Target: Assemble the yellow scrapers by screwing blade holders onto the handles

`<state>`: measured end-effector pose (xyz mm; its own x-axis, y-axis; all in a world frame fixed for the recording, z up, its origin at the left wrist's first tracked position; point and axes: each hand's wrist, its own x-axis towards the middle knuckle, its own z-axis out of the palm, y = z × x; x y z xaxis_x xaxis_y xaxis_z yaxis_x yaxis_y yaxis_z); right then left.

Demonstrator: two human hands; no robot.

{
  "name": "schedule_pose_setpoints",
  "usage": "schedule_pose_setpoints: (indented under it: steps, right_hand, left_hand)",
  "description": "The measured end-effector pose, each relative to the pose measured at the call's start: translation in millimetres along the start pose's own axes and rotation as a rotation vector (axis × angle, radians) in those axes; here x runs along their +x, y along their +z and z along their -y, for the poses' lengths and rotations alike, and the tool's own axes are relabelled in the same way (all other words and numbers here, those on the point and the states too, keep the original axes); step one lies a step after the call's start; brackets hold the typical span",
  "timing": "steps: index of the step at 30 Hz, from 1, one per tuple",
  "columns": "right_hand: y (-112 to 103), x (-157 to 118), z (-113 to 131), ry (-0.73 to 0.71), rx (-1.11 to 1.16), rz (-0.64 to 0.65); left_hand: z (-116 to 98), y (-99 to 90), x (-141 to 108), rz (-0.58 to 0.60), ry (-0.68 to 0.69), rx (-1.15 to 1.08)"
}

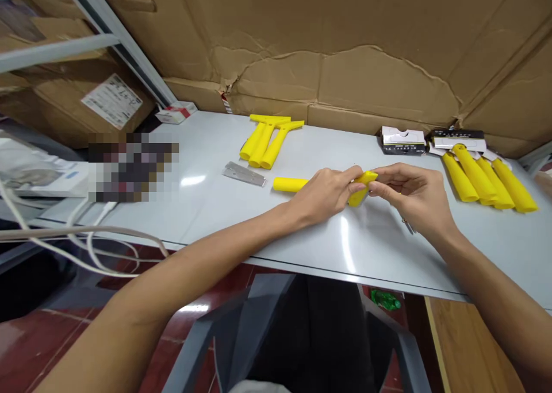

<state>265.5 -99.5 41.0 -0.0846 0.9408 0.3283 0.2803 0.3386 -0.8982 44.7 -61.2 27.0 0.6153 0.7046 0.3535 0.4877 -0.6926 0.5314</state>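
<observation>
Landmark is the yellow plastic tool (pixel 290 184) with a round handle and a wider head, held just above or on the pale grey glossy table (pixel 302 249), handle end pointing left. Left hand (pixel 325 195) closed around it near the head, thumb and fingers gripping; handle sticks out past the hand. Right hand (pixel 416 195) at the tool's head end, fingers bent, thumb tip and fingertips at the head's edge; cannot tell whether they pinch it or something small. Small shiny metal object (pixel 407 226) below the right hand, right of the tool, mostly hidden. Flat silver metal pieces (pixel 244 173), stacked, left of the tool. Three yellow plastic T-shaped tools (pixel 268 142) beyond the tool and to its left, side by side, heads away from the person. Black-and-white cardboard box (pixel 403 141) beyond the tool, to the right. Further right, another black-and-white package (pixel 457 139) with four yellow handles (pixel 487 180) fanned out in front. White-and-red small box (pixel 176 112) far left of the tool at the table's back edge; white cables (pixel 101 238) left and nearer the person. Brown cardboard (pixel 276 37) stands behind the tool, past the table's back edge. Pixelated patch on the left, contents unreadable.
</observation>
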Motion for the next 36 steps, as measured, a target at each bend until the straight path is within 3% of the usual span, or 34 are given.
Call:
schedule_pose_setpoints:
  steps: [6, 11, 14, 16, 19, 22, 25, 30, 36]
  right_hand:
    - [-4.0, 9.3, -8.7, 0.05, -0.126, 0.166]
    - [6.8, 7.1, -12.3, 0.026, -0.121, 0.084]
    - [1.3, 10.3, -7.4, 0.008, -0.171, 0.094]
    - [-12.4, 16.4, -2.0, -0.014, -0.309, 0.072]
    - [-38.1, 26.0, 1.2, -0.007, -0.699, -0.077]
    - [-49.5, 30.1, -5.2, 0.094, -1.005, 0.012]
    - [-42.1, 28.1, -14.3, 0.204, -1.132, 0.135]
    - [-29.8, 23.3, -16.4, 0.188, -1.076, 0.181]
    - [-46.1, 31.9, -12.6, 0.197, -0.774, 0.085]
  left_hand:
    - [5.0, 0.8, 0.7, -0.073, -0.018, -0.059]
    - [5.4, 4.1, -1.0, -0.117, -0.05, -0.16]
    - [6.6, 4.1, -1.8, -0.13, -0.032, -0.195]
    - [7.5, 3.5, -1.8, -0.152, -0.014, -0.178]
    - [8.4, 3.2, -1.1, -0.187, 0.006, -0.166]
    - [8.8, 5.4, -0.1, -0.182, 0.013, -0.179]
    - [11.0, 9.5, 1.5, -0.167, 0.024, -0.194]
    - [22.4, 7.8, 21.0, -0.154, -0.005, -0.123]
    - [23.6, -19.7, 85.7, -0.313, 0.075, 0.057]
